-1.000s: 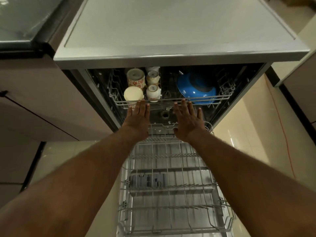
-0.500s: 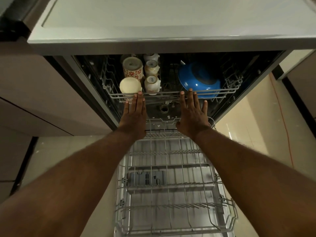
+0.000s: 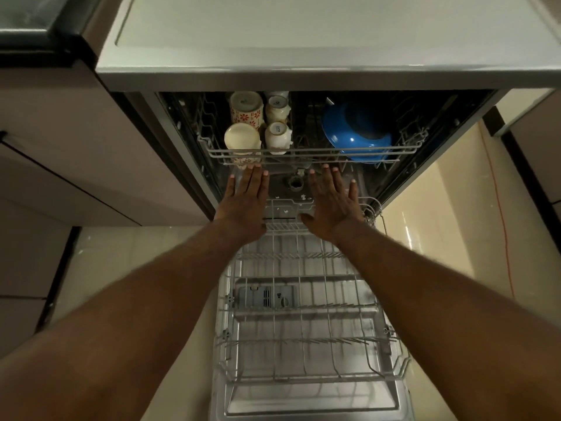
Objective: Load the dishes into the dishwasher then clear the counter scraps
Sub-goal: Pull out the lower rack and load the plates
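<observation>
The dishwasher (image 3: 303, 71) stands open below me. Its upper rack (image 3: 303, 153) sits mostly inside and holds several upturned mugs (image 3: 243, 138) on the left and a blue bowl (image 3: 355, 129) on the right. My left hand (image 3: 246, 205) and my right hand (image 3: 331, 205) are flat with straight fingers, fingertips at or just below the upper rack's front rail. The empty lower rack (image 3: 303, 329) is pulled out over the lowered door (image 3: 312, 399), under my forearms.
A grey worktop (image 3: 303, 31) lies over the dishwasher. Brown cabinet fronts (image 3: 60, 147) stand to the left, more cabinets (image 3: 540, 147) to the right. The tiled floor (image 3: 455, 223) shows on both sides, with an orange cable (image 3: 501, 223) on the right.
Both hands stay flat at the upper rack's front rail, which sits about as deep in the dishwasher as before. The view shifted slightly.
</observation>
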